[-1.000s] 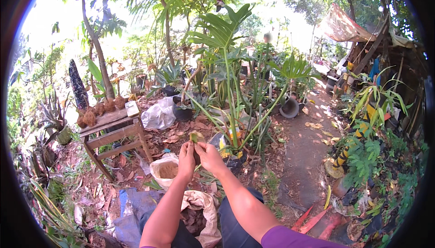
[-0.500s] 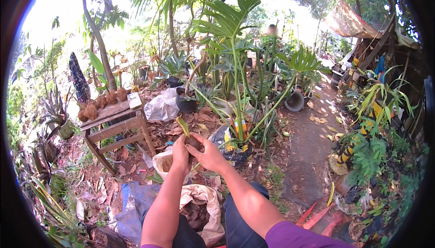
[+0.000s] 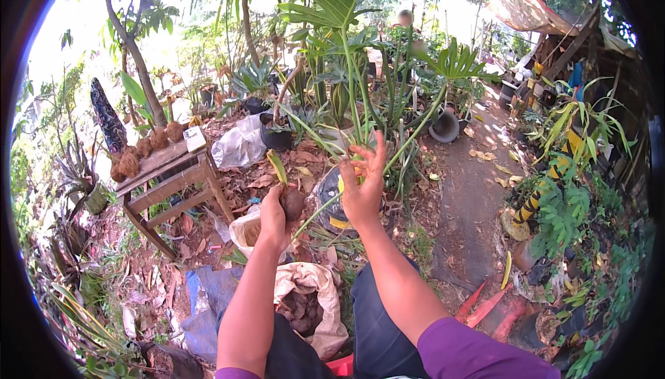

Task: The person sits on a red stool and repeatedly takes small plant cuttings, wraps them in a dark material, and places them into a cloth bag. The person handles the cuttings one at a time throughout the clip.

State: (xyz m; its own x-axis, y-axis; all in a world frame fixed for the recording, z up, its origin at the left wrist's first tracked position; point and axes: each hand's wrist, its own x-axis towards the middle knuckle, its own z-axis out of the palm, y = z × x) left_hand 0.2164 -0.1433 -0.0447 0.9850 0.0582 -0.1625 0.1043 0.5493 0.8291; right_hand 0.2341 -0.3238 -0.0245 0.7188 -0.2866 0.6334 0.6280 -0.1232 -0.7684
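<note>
My left hand (image 3: 272, 214) is closed around a small plant with a round brown root ball (image 3: 292, 204). One yellowish-green leaf (image 3: 277, 166) sticks up from it. My right hand (image 3: 363, 188) is raised to the right of the ball, apart from it, fingers spread and nothing visible in them. Below the hands, between my knees, an open whitish sack (image 3: 331, 310) holds dark brown clumpy material (image 3: 299, 312). A smaller pale bag (image 3: 244, 232) stands just behind my left wrist.
At left, a wooden table (image 3: 163, 164) carries several brown fibrous balls (image 3: 144, 147), a patterned upright object (image 3: 107, 117) and a small white box (image 3: 194, 138). A tall big-leaved plant (image 3: 353, 67) rises ahead. A path (image 3: 474, 199) runs along the right; blue sheeting (image 3: 208, 310) lies at left.
My right hand has come off the brown root ball, moved right and up, and spread its fingers. The left hand keeps its hold on the plant. The view has shifted slightly.
</note>
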